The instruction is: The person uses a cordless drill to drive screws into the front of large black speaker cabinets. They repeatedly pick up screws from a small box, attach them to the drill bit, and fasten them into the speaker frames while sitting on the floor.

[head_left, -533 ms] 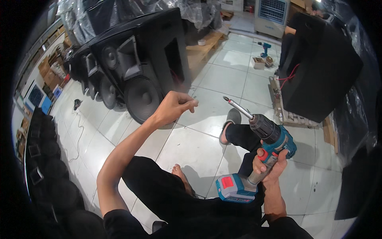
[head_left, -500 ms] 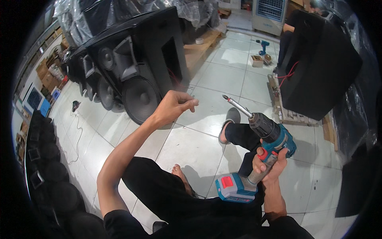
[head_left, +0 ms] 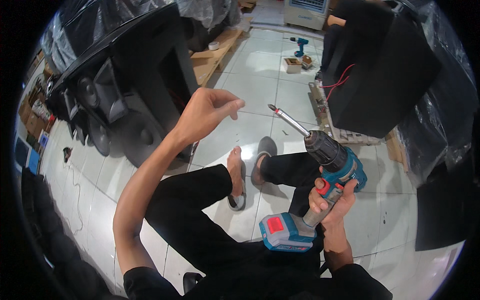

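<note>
My right hand (head_left: 336,202) grips a teal and black cordless drill (head_left: 334,156) by its handle, a finger at the red trigger. Its long silver screwdriver bit (head_left: 292,123) points up and to the left, touching nothing. A grey and teal battery pack (head_left: 287,232) forms the drill's base. Across from the bit tip, my left hand (head_left: 209,114) hangs in the air with thumb and fingers pinched together. Whatever sits in that pinch, if anything, is too small to make out. The two hands are apart, above my bent legs.
Tall black speaker cabinets (head_left: 137,142) line the left. Another cabinet (head_left: 382,80) with red wires (head_left: 341,82) stands on a pallet at right, a person partly behind it. Farther off on the tiles are a second drill (head_left: 301,46) and a small wooden box (head_left: 292,65). A thin cable (head_left: 76,200) trails at left.
The whole view has shifted, so the speakers sit farther left. My bare left foot has moved forward, now by a grey slipper. The drill stays in my right hand; my left remains pinched.
</note>
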`<state>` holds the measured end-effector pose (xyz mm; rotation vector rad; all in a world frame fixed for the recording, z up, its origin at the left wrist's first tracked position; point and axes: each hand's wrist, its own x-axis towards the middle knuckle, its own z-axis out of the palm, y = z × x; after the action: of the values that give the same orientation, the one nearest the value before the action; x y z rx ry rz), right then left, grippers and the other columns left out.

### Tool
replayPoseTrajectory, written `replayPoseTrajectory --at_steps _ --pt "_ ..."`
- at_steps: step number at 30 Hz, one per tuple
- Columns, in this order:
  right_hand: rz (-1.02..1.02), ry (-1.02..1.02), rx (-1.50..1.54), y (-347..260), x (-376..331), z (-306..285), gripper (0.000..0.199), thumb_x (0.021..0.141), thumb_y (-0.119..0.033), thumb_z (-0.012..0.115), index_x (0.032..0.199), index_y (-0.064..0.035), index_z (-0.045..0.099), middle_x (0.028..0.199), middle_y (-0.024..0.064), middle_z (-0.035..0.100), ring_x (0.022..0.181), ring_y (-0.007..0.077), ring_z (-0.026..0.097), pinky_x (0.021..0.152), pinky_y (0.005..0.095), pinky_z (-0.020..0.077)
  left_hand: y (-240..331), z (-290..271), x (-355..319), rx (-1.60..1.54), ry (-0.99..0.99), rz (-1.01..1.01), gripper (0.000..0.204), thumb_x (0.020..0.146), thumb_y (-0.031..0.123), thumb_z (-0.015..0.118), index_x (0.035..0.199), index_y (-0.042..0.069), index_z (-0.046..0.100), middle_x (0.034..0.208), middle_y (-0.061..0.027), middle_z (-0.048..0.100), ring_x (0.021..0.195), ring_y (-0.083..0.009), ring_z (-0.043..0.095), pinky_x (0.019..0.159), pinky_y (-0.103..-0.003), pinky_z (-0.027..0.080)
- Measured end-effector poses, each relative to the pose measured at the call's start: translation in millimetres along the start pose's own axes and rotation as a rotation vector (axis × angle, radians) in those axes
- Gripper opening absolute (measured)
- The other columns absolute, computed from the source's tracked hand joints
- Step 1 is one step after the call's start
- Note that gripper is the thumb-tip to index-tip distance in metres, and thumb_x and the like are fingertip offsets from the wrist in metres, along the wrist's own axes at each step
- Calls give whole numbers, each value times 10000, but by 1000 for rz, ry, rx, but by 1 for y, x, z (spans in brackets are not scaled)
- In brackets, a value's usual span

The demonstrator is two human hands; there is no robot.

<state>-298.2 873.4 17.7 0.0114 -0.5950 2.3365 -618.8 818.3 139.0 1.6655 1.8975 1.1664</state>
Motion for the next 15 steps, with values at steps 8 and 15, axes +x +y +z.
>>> replayPoseTrajectory --at_steps 8,15 --pt "-148 -160 -45 -47 42 5 876 835 -648 532 1370 19 340 1005 154 601 580 192 565 526 347 475 -56 9 95 193 -20 22 295 861 229 625 919 -50 702 682 -76 661 626 -104 567 610 -279 450" --pt "-298 -334 -444 -147 80 0 755 863 -669 473 1200 6 485 666 113 553 598 192 555 531 306 465 -115 -4 181 148 -25 -63 330 867 263 620 886 -57 702 685 -96 672 615 -142 582 588 -308 458"
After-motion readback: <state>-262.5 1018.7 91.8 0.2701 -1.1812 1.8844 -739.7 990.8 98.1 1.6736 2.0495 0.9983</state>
